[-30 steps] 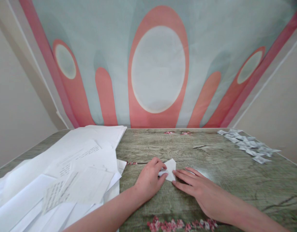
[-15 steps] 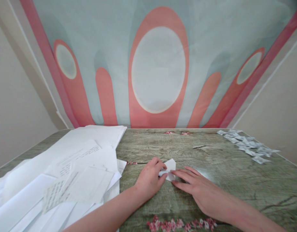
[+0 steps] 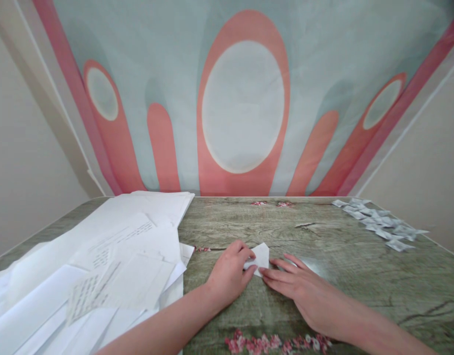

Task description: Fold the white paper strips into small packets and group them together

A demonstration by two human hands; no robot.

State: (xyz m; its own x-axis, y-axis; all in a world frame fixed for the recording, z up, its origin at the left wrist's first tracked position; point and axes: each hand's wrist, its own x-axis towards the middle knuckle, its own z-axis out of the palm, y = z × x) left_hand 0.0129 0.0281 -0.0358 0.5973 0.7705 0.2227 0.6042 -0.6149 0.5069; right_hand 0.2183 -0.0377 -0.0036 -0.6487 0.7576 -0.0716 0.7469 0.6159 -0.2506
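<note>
A small folded piece of white paper (image 3: 262, 256) lies on the wood-patterned table (image 3: 271, 224) between my two hands. My left hand (image 3: 232, 271) is closed on its left side, with thumb and index finger pinching the edge. From the right, my right hand (image 3: 298, 286) reaches in with fingers stretched out and the palm low over the table. Its index fingertip touches the lower right edge of the paper, while the other fingers rest apart on the tabletop.
A large heap of white sheets (image 3: 138, 236), some printed, covers the table's left side. Several small folded paper pieces (image 3: 399, 245) lie at the far right near the edge. A wall with a pink and grey-green pattern (image 3: 243, 182) rises behind the table.
My right hand's fingertips have shifted slightly left and down, off the middle of the folded paper to its lower edge. My left hand keeps its pinch in the same place.
</note>
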